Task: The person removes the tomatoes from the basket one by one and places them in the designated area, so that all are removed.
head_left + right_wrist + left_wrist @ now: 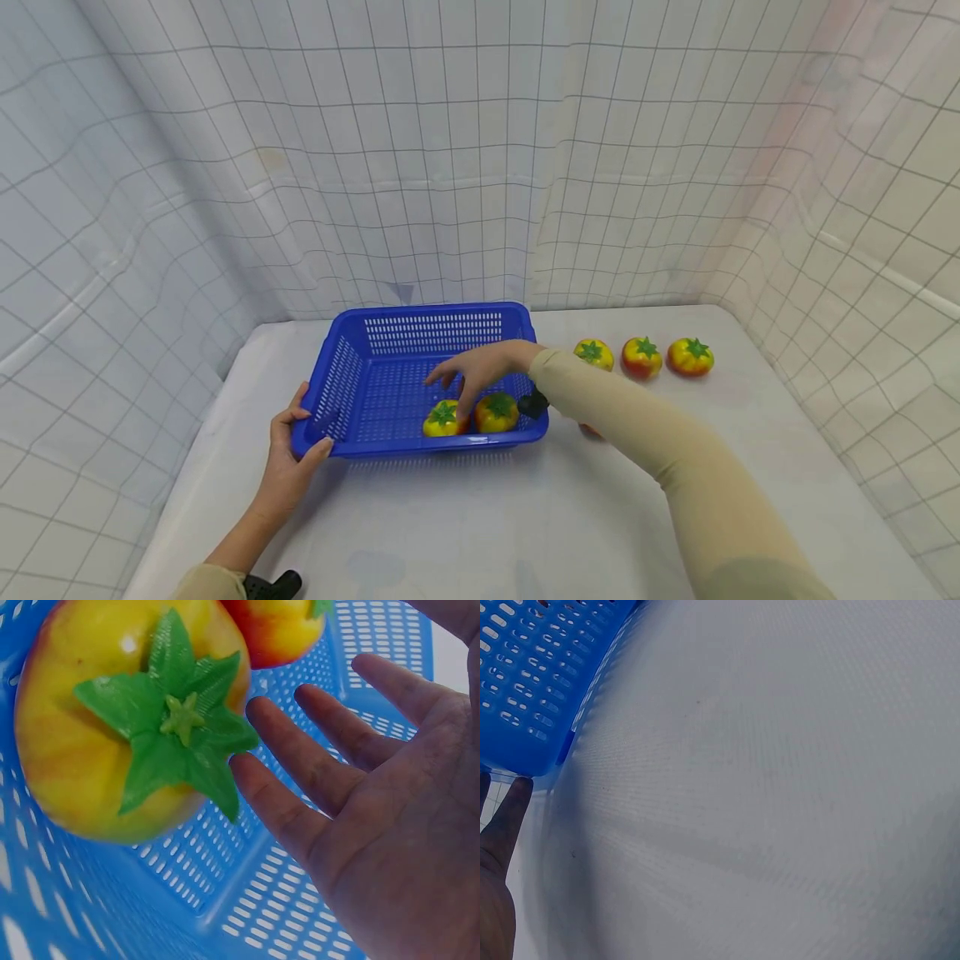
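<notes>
The left hand (287,462) grips the near left corner of the blue basket (420,444), its thumb laid over the near rim and its fingers on the left rim, set well apart from the thumb. The right hand (483,371) reaches over the basket's right half, palm down and holding nothing; its fingers are spread and slightly bent, their tips just beside the leaf of a fruit, though whether they touch it cannot be told.

Two tomato-like fruits sit inside the basket near its near right corner, the left fruit (442,419) just beside the right fruit (497,413). Each is squat and rounded, glossy yellow and red, with a green star-shaped leaf cap.

The basket is rectangular plastic, with rounded corners, a smooth rim and rows of slots. To its right, three loose fruits (642,358) stand in a row on the white counter (450,525), and another shows partly behind the beige right sleeve (637,425). Wrinkled white cloth (465,167) with dark grid lines hangs around the counter.
</notes>
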The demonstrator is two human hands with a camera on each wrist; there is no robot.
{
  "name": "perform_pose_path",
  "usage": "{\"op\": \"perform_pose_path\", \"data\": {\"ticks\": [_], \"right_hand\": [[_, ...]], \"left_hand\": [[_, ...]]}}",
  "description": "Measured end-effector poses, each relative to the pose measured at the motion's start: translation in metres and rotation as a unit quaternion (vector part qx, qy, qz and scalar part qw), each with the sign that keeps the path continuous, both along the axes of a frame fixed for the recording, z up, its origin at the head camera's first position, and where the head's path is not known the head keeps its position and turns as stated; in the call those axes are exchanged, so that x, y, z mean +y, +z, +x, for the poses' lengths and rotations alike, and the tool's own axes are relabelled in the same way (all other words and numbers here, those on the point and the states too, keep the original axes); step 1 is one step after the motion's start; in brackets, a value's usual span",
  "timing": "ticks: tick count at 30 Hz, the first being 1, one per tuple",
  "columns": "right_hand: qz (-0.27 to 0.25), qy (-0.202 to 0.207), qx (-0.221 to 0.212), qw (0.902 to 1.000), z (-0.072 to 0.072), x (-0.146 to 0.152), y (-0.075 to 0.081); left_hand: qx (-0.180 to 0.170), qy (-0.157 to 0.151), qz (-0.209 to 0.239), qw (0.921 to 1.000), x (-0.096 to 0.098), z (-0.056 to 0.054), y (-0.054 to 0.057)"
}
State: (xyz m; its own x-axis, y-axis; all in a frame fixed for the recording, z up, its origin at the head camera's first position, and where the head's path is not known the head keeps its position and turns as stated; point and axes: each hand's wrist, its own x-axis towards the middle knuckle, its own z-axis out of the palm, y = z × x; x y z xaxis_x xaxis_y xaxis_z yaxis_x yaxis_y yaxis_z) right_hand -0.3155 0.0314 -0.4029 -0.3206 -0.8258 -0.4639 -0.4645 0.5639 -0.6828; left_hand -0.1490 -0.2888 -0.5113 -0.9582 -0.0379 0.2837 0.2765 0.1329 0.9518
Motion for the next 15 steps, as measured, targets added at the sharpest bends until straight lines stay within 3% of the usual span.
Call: {"op": "perform_pose_path", "data": {"ticks": [15], "right_hand": [[0.046,0.0,-0.02,0.9987,-0.0058,-0.011,-0.0085]], "left_hand": [[-0.001,0.007,-0.026,0.9996,-0.002,-0.0002,-0.002]]}}
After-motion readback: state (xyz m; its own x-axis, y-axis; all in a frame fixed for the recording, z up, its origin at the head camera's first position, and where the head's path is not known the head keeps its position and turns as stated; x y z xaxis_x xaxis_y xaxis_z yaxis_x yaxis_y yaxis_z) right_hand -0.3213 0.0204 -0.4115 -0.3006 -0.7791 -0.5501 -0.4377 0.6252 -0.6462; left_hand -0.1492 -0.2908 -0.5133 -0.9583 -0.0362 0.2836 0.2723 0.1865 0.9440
